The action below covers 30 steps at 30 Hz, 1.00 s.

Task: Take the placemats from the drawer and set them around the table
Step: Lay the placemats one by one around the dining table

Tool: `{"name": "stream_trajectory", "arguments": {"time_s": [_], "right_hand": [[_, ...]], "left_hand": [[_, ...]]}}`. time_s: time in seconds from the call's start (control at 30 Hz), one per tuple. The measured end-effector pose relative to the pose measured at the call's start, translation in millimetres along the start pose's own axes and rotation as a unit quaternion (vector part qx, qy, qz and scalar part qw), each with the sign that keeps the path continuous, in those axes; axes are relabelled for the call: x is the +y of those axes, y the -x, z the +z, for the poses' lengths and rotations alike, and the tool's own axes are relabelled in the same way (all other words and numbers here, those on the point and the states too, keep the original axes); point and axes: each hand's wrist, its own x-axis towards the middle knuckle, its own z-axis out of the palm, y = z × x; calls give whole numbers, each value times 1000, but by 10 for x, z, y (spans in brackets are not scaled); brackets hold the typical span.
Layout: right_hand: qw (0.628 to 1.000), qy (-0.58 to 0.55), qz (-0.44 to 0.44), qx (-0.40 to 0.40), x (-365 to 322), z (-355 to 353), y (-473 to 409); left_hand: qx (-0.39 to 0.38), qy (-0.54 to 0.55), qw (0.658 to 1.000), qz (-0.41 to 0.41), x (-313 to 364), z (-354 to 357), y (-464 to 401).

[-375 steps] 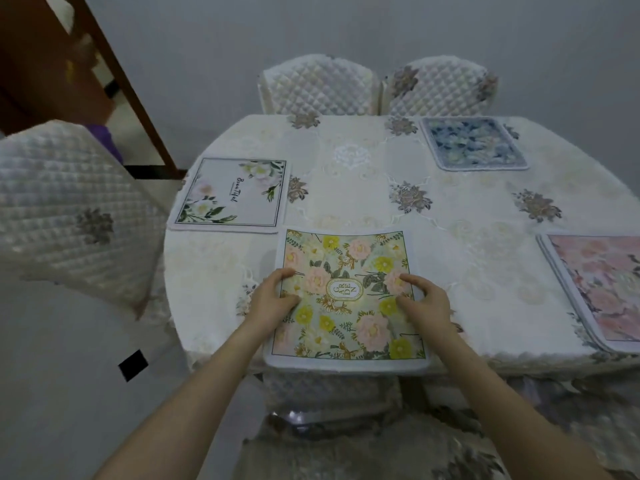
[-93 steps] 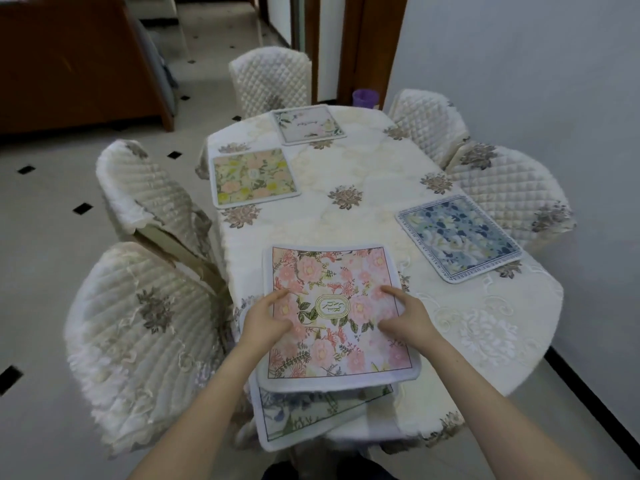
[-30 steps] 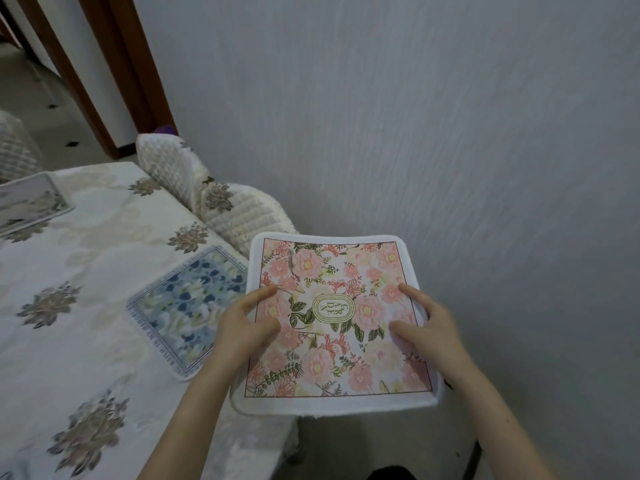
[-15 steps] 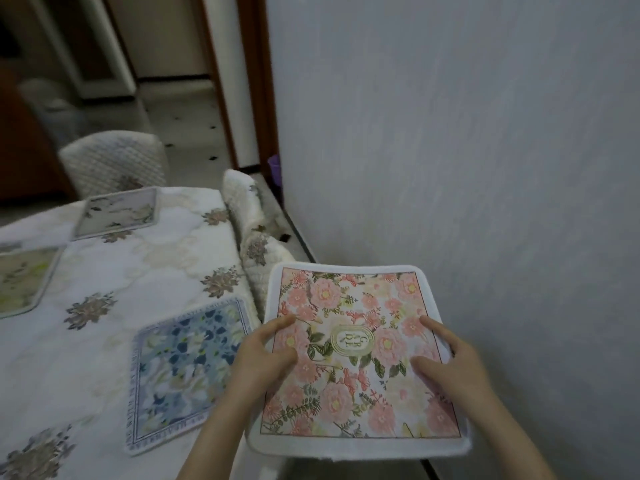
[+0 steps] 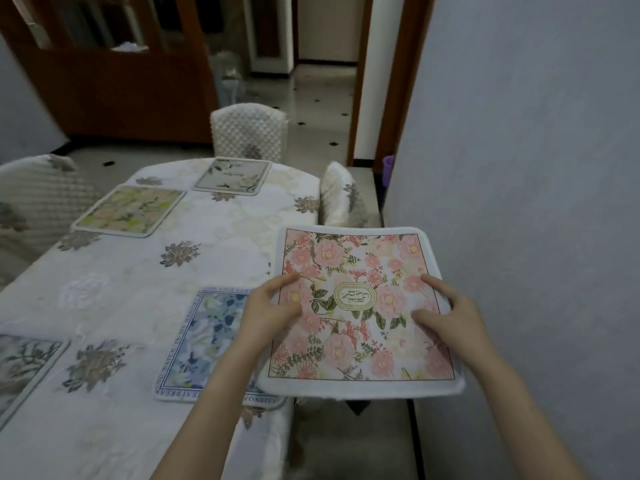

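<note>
I hold a pink floral placemat (image 5: 360,306) level in the air, over the gap between the table's right edge and the wall. My left hand (image 5: 268,311) grips its left side and my right hand (image 5: 446,315) its right side, thumbs on top. On the white tablecloth (image 5: 145,271) lie a blue floral placemat (image 5: 204,344) just left of my left hand, a yellow-green one (image 5: 130,209), a white one (image 5: 233,175) at the far end and a grey-green one (image 5: 20,368) at the left edge.
A grey wall (image 5: 536,202) runs close along the right. Quilted white chairs stand at the far end (image 5: 247,131), on the left (image 5: 34,202) and tucked between table and wall (image 5: 341,199). A wooden cabinet (image 5: 114,81) and a doorway lie beyond.
I have carried the pink placemat from the near end of the table round to its wall side. Over the last second my view has turned left along the table; both hands keep their grip.
</note>
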Motion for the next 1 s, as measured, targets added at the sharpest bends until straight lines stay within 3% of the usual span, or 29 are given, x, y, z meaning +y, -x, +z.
{"name": "stream_trajectory", "arguments": {"time_s": [0.63,1.0], "right_hand": [[973,28,-42,-226,-521,852,-2243],[910,92,-117,-387,-808,1265,-3875]], "left_hand": [[227,91,968,-59,-61,-198,-1234],[392,63,913,-99,150,341,-1944]]}}
